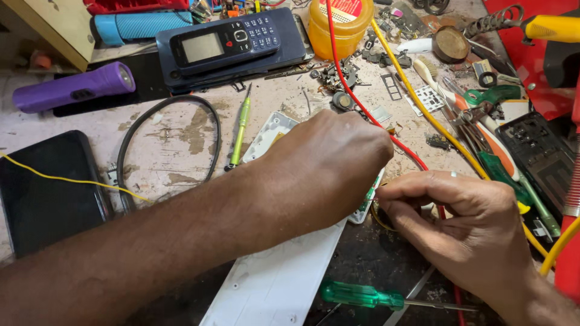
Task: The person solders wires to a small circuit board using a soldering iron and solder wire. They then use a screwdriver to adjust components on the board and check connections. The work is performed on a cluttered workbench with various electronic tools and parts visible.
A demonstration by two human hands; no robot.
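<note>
At the middle of the cluttered bench, your left hand (329,158) lies knuckles-up over the top end of a long white plastic casing (284,274), its fingers curled down and hidden from the camera, so you cannot tell what they grip, if anything. Your right hand (459,220) sits just beside it to the right, fingers drawn together in a pinch close against the casing's edge; it seems to hold something small there, but the left hand blocks the view. A red wire (356,96) runs down from the back of the bench and passes between your two hands, and a yellow wire (423,108) runs alongside it toward your right wrist. The casing stretches from under your left hand down toward the near edge of the bench, lying flat. A green-handled screwdriver (362,296) lies just below your right hand, near the casing's right side. A slim light-green screwdriver (240,127) rests to the left of the casing's top end, beside a loop of black cable (166,108). Farther back sit a dark keypad phone (225,37) on a larger blue phone, a purple torch (72,87) and a yellow jar (341,27).
</note>
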